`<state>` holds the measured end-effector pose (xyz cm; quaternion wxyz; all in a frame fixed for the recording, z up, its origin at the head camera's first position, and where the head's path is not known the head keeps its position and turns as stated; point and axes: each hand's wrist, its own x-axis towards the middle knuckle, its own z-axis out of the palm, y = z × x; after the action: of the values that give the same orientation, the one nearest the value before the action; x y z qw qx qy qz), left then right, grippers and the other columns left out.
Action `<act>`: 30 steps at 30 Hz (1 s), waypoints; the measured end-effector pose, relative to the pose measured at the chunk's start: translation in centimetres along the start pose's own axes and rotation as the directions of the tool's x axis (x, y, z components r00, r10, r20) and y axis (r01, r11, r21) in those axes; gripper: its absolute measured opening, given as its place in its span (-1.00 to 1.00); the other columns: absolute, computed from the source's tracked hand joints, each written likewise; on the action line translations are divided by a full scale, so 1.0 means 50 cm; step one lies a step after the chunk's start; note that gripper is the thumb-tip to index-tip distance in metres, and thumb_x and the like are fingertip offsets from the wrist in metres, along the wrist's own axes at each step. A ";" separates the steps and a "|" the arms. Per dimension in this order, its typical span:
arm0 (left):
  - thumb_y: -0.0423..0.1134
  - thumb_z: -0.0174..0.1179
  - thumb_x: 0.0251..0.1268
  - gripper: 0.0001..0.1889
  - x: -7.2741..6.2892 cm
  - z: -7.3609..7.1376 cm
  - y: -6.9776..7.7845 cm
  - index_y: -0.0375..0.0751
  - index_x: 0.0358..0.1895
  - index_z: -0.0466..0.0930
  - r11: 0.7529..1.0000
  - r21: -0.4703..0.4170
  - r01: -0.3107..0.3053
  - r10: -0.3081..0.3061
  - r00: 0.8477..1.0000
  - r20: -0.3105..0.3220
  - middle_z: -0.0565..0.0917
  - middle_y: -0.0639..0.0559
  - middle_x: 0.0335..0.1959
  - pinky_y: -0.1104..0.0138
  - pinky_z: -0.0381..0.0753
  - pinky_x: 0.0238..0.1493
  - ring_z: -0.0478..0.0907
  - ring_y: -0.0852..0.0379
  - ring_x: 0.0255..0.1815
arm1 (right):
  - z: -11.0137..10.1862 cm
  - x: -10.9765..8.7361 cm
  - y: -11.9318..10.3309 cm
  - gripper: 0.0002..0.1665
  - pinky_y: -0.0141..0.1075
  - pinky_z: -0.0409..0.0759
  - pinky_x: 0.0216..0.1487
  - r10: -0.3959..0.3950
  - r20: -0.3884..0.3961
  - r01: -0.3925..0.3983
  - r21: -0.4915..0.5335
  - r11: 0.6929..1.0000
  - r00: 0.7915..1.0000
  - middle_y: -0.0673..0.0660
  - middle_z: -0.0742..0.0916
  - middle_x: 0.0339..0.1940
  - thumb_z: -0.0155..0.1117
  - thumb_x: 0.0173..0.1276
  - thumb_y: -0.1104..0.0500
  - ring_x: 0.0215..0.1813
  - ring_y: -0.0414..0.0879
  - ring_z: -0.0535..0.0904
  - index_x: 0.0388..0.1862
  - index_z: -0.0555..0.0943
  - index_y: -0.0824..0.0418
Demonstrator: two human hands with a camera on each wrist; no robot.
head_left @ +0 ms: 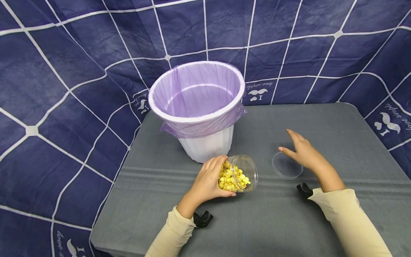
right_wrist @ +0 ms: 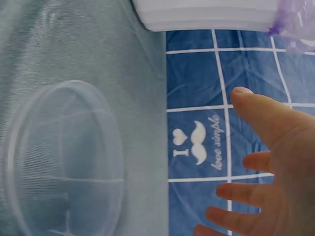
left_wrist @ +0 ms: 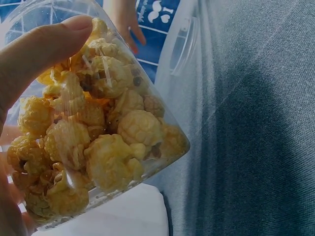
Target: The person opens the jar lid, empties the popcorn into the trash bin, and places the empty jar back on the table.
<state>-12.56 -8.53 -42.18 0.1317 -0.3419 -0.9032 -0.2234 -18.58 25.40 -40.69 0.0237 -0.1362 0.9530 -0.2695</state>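
My left hand [head_left: 209, 180] grips a clear plastic jar [head_left: 246, 171], tilted with its uncovered mouth toward the right. Yellow popcorn [head_left: 232, 178] fills its lower part; in the left wrist view the caramel-coloured popcorn [left_wrist: 98, 132] shows through the wall beneath my thumb. My right hand [head_left: 305, 153] hovers near a round clear lid [head_left: 287, 166] that lies flat on the grey surface. Its fingers are spread and hold nothing. From the right wrist, the lid [right_wrist: 64, 162] appears to the left, apart from the extended fingers [right_wrist: 241, 194].
A white bin [head_left: 208, 142] with a purple liner [head_left: 199, 92] stands behind the jar. The grey padded table [head_left: 154, 200] reaches to a blue cloth [head_left: 289, 21] with white lines, hung behind and at the sides. Black wrist straps [head_left: 203, 219] sit at both cuffs.
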 end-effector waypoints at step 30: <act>0.29 0.40 -0.51 0.13 -0.003 0.006 -0.002 -0.27 0.25 0.15 1.000 -0.020 0.001 -0.001 1.000 -0.012 0.32 -0.08 0.18 0.21 0.12 0.24 0.21 0.01 0.21 | -0.117 0.095 -0.141 -0.11 0.12 -0.04 0.26 -0.124 -0.172 0.136 0.063 0.989 0.977 0.32 0.12 0.37 0.08 0.29 -0.09 0.35 0.23 -0.02 0.41 -0.07 0.24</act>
<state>-12.55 -8.55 -42.56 0.1337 -0.3414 -0.9003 -0.2346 -22.07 21.30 -31.92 -0.0693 -0.1741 0.9299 -0.3164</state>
